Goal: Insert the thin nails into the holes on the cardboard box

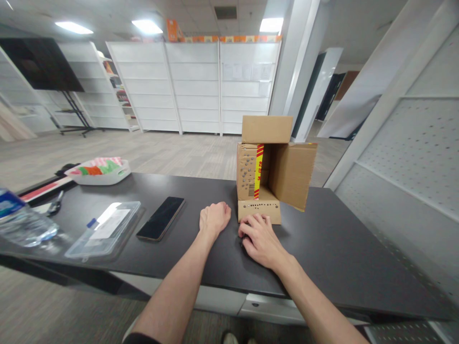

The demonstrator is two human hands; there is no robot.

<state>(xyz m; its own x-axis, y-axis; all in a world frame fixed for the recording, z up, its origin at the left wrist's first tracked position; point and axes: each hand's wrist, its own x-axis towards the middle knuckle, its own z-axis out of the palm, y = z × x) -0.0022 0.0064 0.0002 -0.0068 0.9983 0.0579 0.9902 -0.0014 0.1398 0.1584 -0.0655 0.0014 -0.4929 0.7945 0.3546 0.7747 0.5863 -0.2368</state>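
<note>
Cardboard box [247,165] stands near the far edge of the dark table [322,248], its open side toward my camera, flaps spread up, right and down. On my feed, both forearms reach forward from the near edge. I have the left hand [214,217] low over the tabletop, left of the box, knuckles up, clenched into a fist; I can't tell whether anything is inside. My right hand [260,239] lies palm down before the lower flap [258,206], fingers bent around a small dark object [243,239], mostly hidden. Whether its fingertips touch the flap, I can't tell.
</note>
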